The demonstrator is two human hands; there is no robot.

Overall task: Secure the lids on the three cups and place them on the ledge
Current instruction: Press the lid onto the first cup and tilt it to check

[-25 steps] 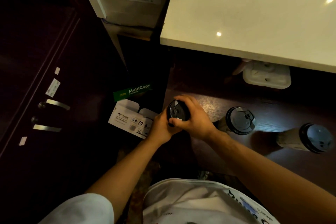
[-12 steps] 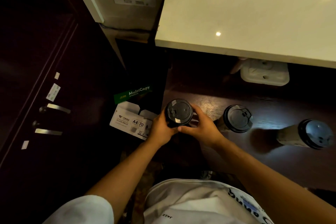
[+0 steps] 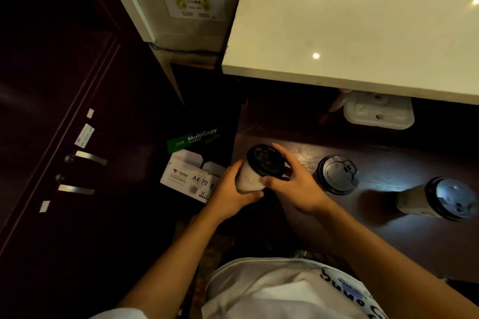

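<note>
White paper cup with black plastic lid (image 3: 255, 168): held tilted above the dark wooden counter's (image 3: 298, 153) left end, body clasped by the left hand (image 3: 233, 193), lid rim pinched between right hand (image 3: 295, 186) fingers. Two further black-lidded cups (image 3: 337, 175) (image 3: 440, 198) are stood on the counter to the right. The white stone ledge (image 3: 350, 39) is set above, bare.

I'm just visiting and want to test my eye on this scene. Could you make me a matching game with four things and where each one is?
Things:
1. held cup
2. middle cup
3. paper box
4. white tray

Places:
A. under the white ledge, at the back of the dark counter
B. on the floor, left of the counter
C. between the left hand and right hand
D. standing free on the counter, right of the hands

Pairs: 1-C, 2-D, 3-B, 4-A
</note>
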